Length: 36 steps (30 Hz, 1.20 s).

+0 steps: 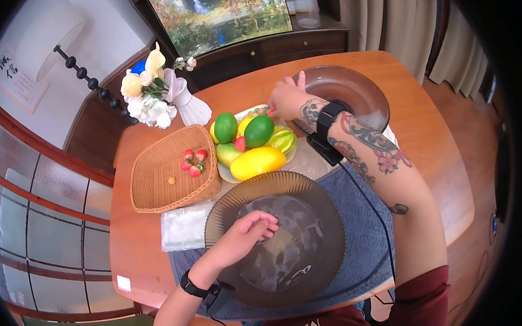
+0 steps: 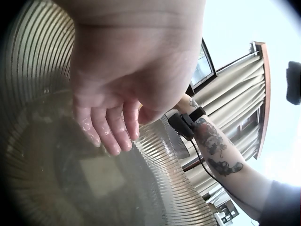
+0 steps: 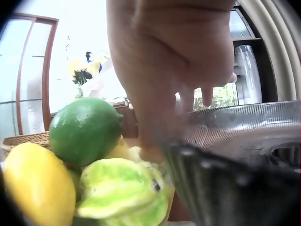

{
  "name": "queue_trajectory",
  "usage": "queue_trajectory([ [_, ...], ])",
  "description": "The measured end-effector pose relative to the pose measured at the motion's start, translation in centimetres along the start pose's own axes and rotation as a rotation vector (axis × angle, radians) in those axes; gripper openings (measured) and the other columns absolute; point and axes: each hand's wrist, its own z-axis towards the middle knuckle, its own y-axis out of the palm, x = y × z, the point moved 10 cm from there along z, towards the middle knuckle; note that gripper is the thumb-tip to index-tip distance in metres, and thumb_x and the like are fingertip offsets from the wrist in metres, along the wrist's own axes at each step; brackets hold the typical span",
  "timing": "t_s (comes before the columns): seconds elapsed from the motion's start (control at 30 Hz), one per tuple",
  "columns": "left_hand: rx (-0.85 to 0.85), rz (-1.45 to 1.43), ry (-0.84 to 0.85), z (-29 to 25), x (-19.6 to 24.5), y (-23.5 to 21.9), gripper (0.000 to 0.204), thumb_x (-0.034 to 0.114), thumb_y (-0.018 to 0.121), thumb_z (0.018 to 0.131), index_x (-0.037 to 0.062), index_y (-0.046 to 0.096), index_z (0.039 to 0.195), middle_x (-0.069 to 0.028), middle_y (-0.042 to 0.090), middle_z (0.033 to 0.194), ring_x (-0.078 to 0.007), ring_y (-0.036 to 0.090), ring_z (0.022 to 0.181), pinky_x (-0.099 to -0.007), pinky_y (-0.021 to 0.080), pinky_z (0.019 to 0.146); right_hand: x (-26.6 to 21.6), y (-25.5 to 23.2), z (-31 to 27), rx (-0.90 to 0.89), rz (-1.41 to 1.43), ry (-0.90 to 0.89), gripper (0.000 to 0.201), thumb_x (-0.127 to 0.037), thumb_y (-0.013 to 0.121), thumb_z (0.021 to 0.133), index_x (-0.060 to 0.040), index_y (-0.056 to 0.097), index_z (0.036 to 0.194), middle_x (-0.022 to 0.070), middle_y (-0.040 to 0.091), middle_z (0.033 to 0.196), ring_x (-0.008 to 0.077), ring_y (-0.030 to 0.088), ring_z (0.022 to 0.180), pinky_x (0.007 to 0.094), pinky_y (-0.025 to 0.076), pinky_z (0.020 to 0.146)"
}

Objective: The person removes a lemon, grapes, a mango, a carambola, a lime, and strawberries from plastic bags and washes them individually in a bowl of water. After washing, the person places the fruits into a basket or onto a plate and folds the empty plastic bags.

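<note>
My left hand (image 1: 250, 234) hangs over the wide ribbed glass bowl (image 1: 332, 223) of water, its wet fingers loosely bent and nothing in them. My right hand (image 1: 289, 98) reaches to the far edge of the fruit plate (image 1: 226, 174), beside pale grapes (image 1: 257, 112). A small red spot shows at its lower fingertips; whether they pinch something I cannot tell. One digit points down behind the star fruit (image 3: 120, 188), while other fingers stay raised. On the plate lie two green fruits (image 1: 258, 131), a long yellow melon (image 1: 258, 163) and a strawberry (image 1: 240, 143).
A wicker basket (image 1: 151, 185) with several strawberries (image 1: 193, 162) stands left of the plate. Behind my right forearm is a second ribbed glass bowl (image 1: 361, 89). A flower vase (image 1: 193, 108) rises at the back left. A clear plastic bag (image 1: 183, 226) lies near the basket.
</note>
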Motion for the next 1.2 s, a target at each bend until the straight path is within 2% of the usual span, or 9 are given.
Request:
queue_trajectory([
  [0.1,-0.019,0.105,0.046,-0.7,1.2,0.8,0.024,0.016,0.044,0.105,0.0035,0.058,0.120,-0.0056,0.065,0.111,-0.0142,0.062,0.103,-0.0289,0.048,0.093,-0.9,1.5,-0.5,-0.047,-0.147,-0.079,0.054,-0.042,0.075,0.080,-0.0128,0.068,0.124,0.0140,0.056,0.135,0.0404,0.032,0.140,0.0765,0.004,0.109],
  [0.43,0.220,0.111,0.202,-3.2,5.4,-4.5,0.021,0.012,0.045,0.105,-0.0002,0.060,0.113,-0.0053,0.065,0.098,-0.0126,0.063,0.091,-0.0279,0.051,0.087,0.2,3.9,1.9,0.121,-0.128,-0.058,0.044,-0.045,0.057,0.092,-0.0146,0.070,0.121,0.0156,0.051,0.143,0.0450,0.022,0.146,0.0748,0.021,0.106],
  [0.5,0.386,0.133,0.222,-4.1,6.5,-7.3,0.022,0.013,0.045,0.105,0.0012,0.062,0.109,-0.0016,0.063,0.083,-0.0098,0.061,0.078,-0.0249,0.051,0.077,0.1,0.6,0.6,-0.007,0.150,-0.063,0.038,-0.035,0.058,0.091,-0.0123,0.070,0.119,0.0183,0.058,0.134,0.0408,0.042,0.136,0.0639,0.034,0.107],
  [0.57,0.468,0.172,0.239,-4.0,7.1,-10.9,0.021,0.012,0.045,0.104,0.0017,0.063,0.110,-0.0019,0.063,0.084,-0.0093,0.060,0.078,-0.0243,0.050,0.076,2.3,-1.4,-0.2,0.203,0.581,-0.014,0.031,-0.017,0.054,0.090,-0.0069,0.069,0.115,0.0198,0.064,0.121,0.0358,0.059,0.117,0.0469,0.047,0.100],
  [0.63,0.575,0.216,0.257,-4.3,7.2,-15.5,0.020,0.010,0.046,0.104,0.0022,0.063,0.110,-0.0022,0.063,0.084,-0.0088,0.060,0.078,-0.0238,0.050,0.076,0.5,-8.7,-8.8,0.765,0.957,-0.233,0.021,0.001,0.046,0.090,0.0004,0.065,0.099,0.0178,0.068,0.095,0.0323,0.066,0.087,0.0382,0.051,0.081],
  [0.7,0.687,0.185,0.303,-3.8,6.5,-19.7,0.019,0.009,0.049,0.102,0.0022,0.064,0.112,-0.0020,0.063,0.085,-0.0095,0.059,0.079,-0.0252,0.050,0.076,-2.7,-8.3,-12.2,0.406,1.145,-0.316,0.021,0.004,0.045,0.091,-0.0005,0.063,0.100,0.0084,0.066,0.097,0.0136,0.062,0.094,0.0283,0.049,0.085],
  [0.9,0.551,0.559,0.254,1.7,2.9,-23.3,0.027,0.006,0.061,0.091,0.0000,0.063,0.117,-0.0118,0.067,0.095,-0.0214,0.065,0.091,-0.0346,0.052,0.081,-10.4,-2.6,-22.2,-0.358,1.154,-0.524,0.019,0.003,0.049,0.088,-0.0022,0.065,0.098,0.0096,0.068,0.094,0.0209,0.065,0.091,0.0326,0.051,0.084],
  [1.13,0.642,0.825,0.225,3.1,4.2,-22.4,0.026,0.010,0.066,0.087,0.0055,0.064,0.113,-0.0184,0.066,0.097,-0.0332,0.065,0.090,-0.0403,0.051,0.084,-9.0,2.2,-23.4,-0.395,1.082,-0.368,0.020,0.000,0.048,0.092,-0.0010,0.066,0.102,0.0118,0.070,0.097,0.0220,0.067,0.093,0.0322,0.052,0.084],
  [1.2,0.662,0.892,-0.010,3.1,3.0,-22.8,0.024,0.014,0.068,0.087,0.0050,0.064,0.109,-0.0171,0.067,0.095,-0.0320,0.066,0.088,-0.0398,0.051,0.083,-8.8,3.1,-23.4,-0.422,1.103,-0.312,0.020,0.000,0.048,0.092,-0.0009,0.066,0.102,0.0120,0.070,0.097,0.0221,0.067,0.093,0.0323,0.052,0.084],
])
